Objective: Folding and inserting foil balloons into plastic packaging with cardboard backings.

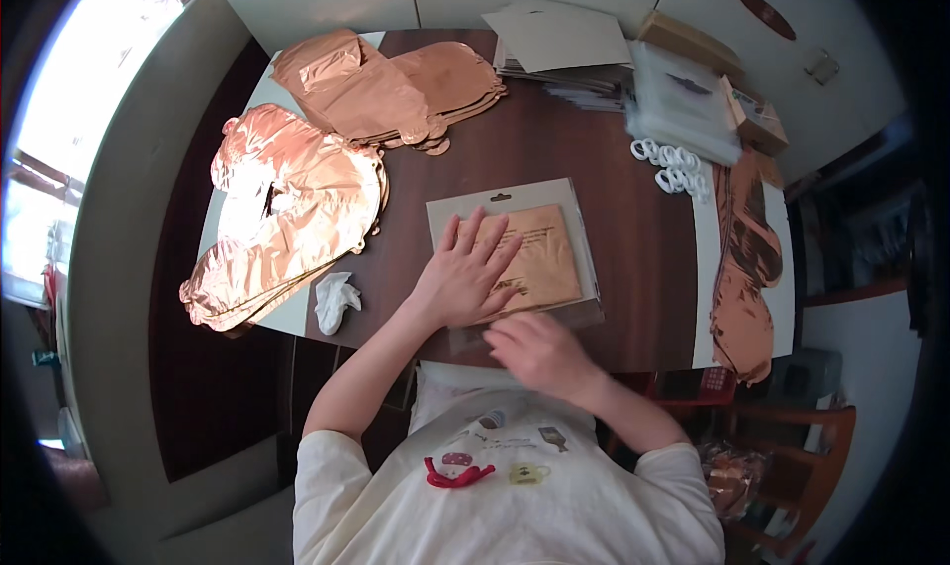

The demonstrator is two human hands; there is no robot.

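Note:
A clear plastic sleeve (592, 306) lies at the near middle of the table, holding a pale card (542, 198) with a hang hole at its far edge. Inside it shows a folded copper-coloured foil sheet (554, 248) with dark print. Pressed flat over the left part of this package is my left hand (465, 276), its fingers spread. My right hand (537, 355) is at the near edge of the sleeve, slightly smeared by motion. Its fingertips point left toward the sleeve's loose near end (470, 341); whether they pinch the plastic is unclear.
Stacks of copper foil balloons cover the left (297, 204) and far left (381, 90). A crumpled white tissue (336, 302) lies nearby. Cards (564, 41) and clear sleeves (683, 100) are piled at the back. White rings (673, 164) and long foil balloons (742, 278) sit right.

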